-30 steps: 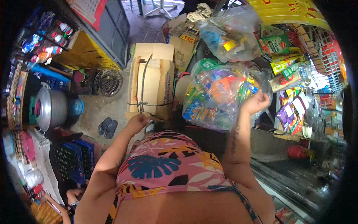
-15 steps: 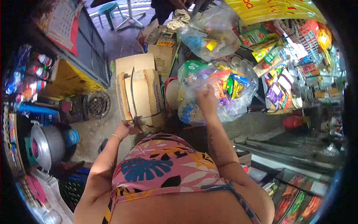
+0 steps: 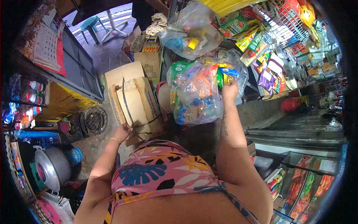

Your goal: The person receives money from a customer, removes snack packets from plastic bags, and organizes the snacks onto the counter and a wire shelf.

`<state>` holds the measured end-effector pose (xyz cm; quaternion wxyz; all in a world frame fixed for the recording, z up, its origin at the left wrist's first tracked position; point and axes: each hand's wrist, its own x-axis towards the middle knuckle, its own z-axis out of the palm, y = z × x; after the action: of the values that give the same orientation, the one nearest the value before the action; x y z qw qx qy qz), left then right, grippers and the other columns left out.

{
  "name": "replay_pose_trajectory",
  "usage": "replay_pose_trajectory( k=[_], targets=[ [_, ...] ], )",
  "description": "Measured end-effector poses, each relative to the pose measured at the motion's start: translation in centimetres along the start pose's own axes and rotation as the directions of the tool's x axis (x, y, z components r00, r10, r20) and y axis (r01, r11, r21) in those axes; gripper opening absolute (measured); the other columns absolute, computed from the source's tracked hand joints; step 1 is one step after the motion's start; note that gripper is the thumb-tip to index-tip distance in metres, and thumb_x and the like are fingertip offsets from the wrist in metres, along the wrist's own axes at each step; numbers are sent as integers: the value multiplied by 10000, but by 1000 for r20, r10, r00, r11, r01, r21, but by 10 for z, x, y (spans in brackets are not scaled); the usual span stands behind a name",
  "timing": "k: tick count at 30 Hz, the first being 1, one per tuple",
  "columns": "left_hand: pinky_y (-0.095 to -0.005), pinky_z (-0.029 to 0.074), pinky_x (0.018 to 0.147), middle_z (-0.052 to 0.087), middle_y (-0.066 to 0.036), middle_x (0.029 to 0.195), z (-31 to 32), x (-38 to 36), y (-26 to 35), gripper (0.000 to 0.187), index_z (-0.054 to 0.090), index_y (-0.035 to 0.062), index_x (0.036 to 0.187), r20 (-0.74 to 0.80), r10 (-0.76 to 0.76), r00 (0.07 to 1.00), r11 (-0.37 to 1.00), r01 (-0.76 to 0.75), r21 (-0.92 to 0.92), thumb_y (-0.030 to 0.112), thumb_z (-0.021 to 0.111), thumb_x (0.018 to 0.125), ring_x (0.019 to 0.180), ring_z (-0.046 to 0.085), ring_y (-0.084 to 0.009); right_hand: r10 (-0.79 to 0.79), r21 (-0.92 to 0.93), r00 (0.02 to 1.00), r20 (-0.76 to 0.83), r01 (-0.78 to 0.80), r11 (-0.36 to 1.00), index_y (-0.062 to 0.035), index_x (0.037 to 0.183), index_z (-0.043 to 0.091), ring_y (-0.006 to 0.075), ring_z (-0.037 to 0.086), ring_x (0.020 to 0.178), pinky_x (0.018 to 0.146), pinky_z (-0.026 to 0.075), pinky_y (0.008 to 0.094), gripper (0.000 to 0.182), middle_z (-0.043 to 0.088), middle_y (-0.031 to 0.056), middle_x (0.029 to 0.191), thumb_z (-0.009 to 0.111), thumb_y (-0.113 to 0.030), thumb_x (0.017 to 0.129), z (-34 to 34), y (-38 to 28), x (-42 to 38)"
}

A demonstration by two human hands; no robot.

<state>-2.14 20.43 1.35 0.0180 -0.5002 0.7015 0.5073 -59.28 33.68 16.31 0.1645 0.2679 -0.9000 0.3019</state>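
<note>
A cardboard box (image 3: pixel 138 104) bound with a black strap (image 3: pixel 128 108) stands on the left, its top flap raised. My left hand (image 3: pixel 122 133) is closed at its near left corner, with the strap at the fingertips. To the right sits a large clear plastic bag (image 3: pixel 186 112) filled with colourful snack packets. My right hand (image 3: pixel 230 90) is at the bag's right side, fingers curled against a gold packet (image 3: pixel 228 79) and below a blue packet (image 3: pixel 229 71). Whether the fingers pinch a packet or the plastic is hidden. An orange packet (image 3: pixel 203 85) shows nearby.
Behind stands another clear bag (image 3: pixel 192 35). Packets and a wire rack (image 3: pixel 285 20) fill the right back. A metal pot (image 3: pixel 54 168) is at the left, a round wire grate (image 3: pixel 93 121) on the floor. A glass case (image 3: pixel 309 183) stands at near right.
My right hand has moved right across the bag, from the middle packets to the gold and blue ones. My left hand stays at the box corner. The view has shifted slightly.
</note>
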Motion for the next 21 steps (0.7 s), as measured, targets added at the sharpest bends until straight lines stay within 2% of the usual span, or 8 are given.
replay_pose_trajectory(
  k=[2,4,9,13,15,17,19,21],
  targets=[
    [-406,512,781,698,-191,912,3,-14,10,271,649,-3,943,29,-8,1000,998,6,60,257,693,878,858,663,-360,153,-115,964,216,-130,985,20,986,667,420,666,964,862,516,473,353,691,266,933,726,-237,751,16,22,15],
    [-420,512,801,689,-223,924,-2,-45,56,278,661,-8,966,-22,-128,992,988,130,87,253,680,872,883,657,-391,169,-201,954,246,-121,972,36,992,657,421,665,970,866,522,467,375,688,268,979,730,-248,759,31,34,19],
    [-413,513,797,686,-225,893,24,-42,38,283,668,-13,991,-8,-131,991,991,131,38,250,668,885,866,669,-358,299,-394,888,350,-150,907,46,1067,631,424,659,1001,900,524,469,464,678,265,1060,739,-297,774,50,48,28],
    [-390,517,781,679,-199,831,31,-31,71,262,671,0,1000,-155,40,987,996,-53,-76,240,666,895,816,674,-291,45,-334,975,218,32,942,47,1063,634,403,651,1008,905,514,467,309,672,247,1092,619,-187,861,14,22,26],
    [-379,530,780,682,-178,916,17,-39,154,256,662,7,1023,-249,100,963,990,-121,-71,211,694,872,829,664,-266,-135,-161,974,180,165,973,36,1097,618,399,645,1007,866,520,465,296,650,249,1084,583,-152,870,-24,0,30],
    [-387,521,865,641,-170,1145,9,-42,227,387,628,29,1150,-247,168,954,925,-239,-295,210,746,829,998,637,-284,-329,67,927,179,322,944,24,1110,614,391,645,993,839,521,460,277,644,247,1058,569,-115,874,-70,-27,30],
    [-375,499,955,582,-146,1234,-5,-54,303,541,547,34,1276,-318,511,799,852,-519,65,145,779,800,1111,593,-218,-535,348,828,168,458,818,12,1102,623,377,651,967,822,516,452,252,652,241,1012,577,-77,871,-119,-61,31],
    [-385,464,1004,535,-171,1317,-13,-67,368,688,518,33,1314,-349,755,555,648,-711,271,155,841,720,1247,519,-234,-667,622,660,345,371,689,0,1111,640,367,654,938,822,517,415,258,668,208,983,613,-51,859,-159,-93,31]
  ],
)
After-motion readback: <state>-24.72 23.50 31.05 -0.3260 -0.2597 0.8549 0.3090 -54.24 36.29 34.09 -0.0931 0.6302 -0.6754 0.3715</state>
